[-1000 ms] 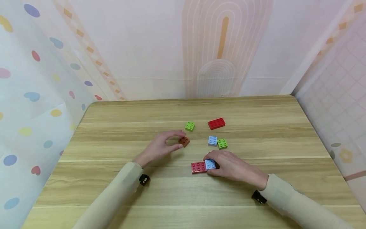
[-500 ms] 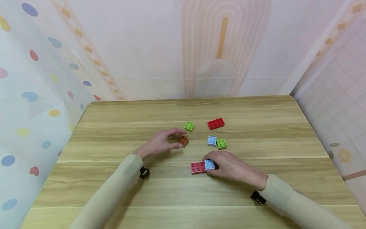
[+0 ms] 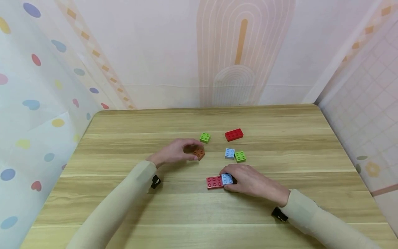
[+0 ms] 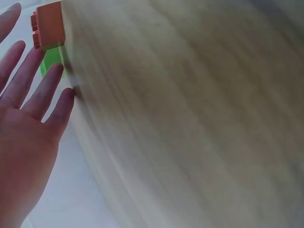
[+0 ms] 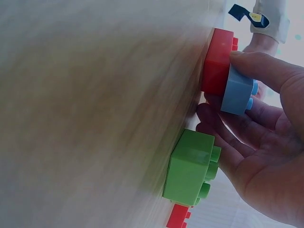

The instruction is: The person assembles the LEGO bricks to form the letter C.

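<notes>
A brown 2x2 toy brick (image 3: 199, 153) lies on the table, and my left hand (image 3: 174, 152) is beside it with thumb and fingers spread around it. In the left wrist view, a gap shows between the thumb and the fingers near the brown brick (image 4: 51, 24). My right hand (image 3: 248, 180) holds a light blue 2x2 brick (image 3: 227, 178) between thumb and fingers. That blue brick (image 5: 237, 90) sits on the right end of a longer red brick (image 3: 214, 182), which lies flat on the table. Some right fingers are hidden behind the bricks in the head view.
Behind the hands lie a green brick (image 3: 205, 137) and a long red brick (image 3: 234, 135). Another light blue brick (image 3: 229, 153) stands next to a second green brick (image 3: 240, 156). The wooden table (image 3: 186, 221) meets patterned cloth walls at the back and sides.
My left hand has shifted slightly up and forward around the brown brick, its wrist turning a little. My right hand keeps its place on the blue brick. The head view has drifted slightly.
</notes>
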